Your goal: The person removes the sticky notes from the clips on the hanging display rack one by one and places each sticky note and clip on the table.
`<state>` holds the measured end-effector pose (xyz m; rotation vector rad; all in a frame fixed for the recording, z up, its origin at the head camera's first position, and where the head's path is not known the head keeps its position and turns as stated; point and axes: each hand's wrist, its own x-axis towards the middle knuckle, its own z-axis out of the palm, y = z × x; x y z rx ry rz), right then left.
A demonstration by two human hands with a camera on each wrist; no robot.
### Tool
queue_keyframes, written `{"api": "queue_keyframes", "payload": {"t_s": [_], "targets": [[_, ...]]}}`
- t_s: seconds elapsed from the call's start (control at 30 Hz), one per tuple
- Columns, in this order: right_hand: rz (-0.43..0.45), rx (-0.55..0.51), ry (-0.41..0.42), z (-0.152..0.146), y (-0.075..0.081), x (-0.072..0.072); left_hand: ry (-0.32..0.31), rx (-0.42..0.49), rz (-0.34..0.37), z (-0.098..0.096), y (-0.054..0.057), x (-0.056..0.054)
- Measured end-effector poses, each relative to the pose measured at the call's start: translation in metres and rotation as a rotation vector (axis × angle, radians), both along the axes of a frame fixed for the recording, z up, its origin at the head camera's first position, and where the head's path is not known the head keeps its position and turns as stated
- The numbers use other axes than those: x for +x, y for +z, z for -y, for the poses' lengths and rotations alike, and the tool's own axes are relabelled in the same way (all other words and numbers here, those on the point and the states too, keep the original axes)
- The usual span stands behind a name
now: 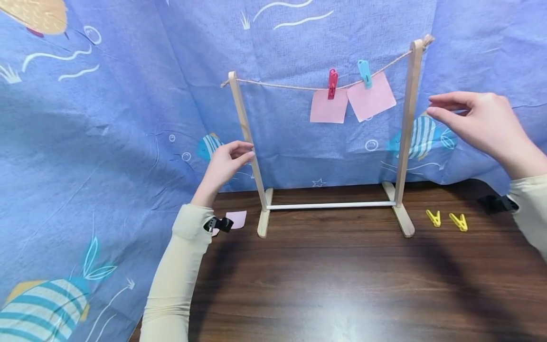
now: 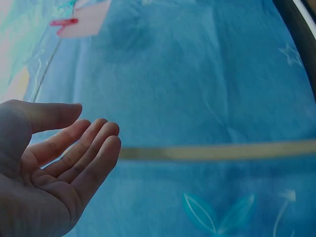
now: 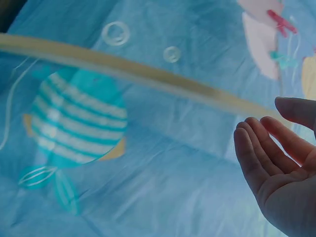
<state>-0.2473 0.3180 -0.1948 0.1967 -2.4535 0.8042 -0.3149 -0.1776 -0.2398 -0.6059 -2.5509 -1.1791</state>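
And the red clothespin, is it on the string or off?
On: the red clothespin sits across the string, with a pink note hanging beneath it.

The right sleeve [image 1: 532, 209] is cropped; a black wrist device [image 1: 224, 224] partly hides pink paper [image 1: 238, 218].

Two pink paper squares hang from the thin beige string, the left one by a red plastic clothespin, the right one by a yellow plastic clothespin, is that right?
Not quite: the head view shows a light blue plastic clothespin on the right pink paper square, not a yellow one. The rest stands.
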Motion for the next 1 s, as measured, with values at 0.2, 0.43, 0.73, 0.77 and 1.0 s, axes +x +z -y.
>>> {"api": "queue_keyframes", "payload": {"t_s": [0.2,0.43,0.73,0.77,1.0], "targets": [[-0.049,-0.033,0.081,0.025,0.011,-0.001,-0.038,0.018,-0.014,-0.023,0.005,-0.003],[-0.042,-0.060,0.122,0.044,0.019,-0.006,-0.054,0.008,-0.023,-0.053,0.006,-0.007],[-0.069,-0.062,0.164,0.068,0.033,-0.011,-0.112,0.074,-0.042,-0.087,0.008,-0.021],[-0.074,-0.065,0.169,0.071,0.035,-0.011,-0.116,0.090,-0.040,-0.091,0.008,-0.023],[-0.101,-0.048,0.171,0.084,0.046,-0.016,-0.152,0.216,-0.009,-0.114,0.009,-0.037]]}}
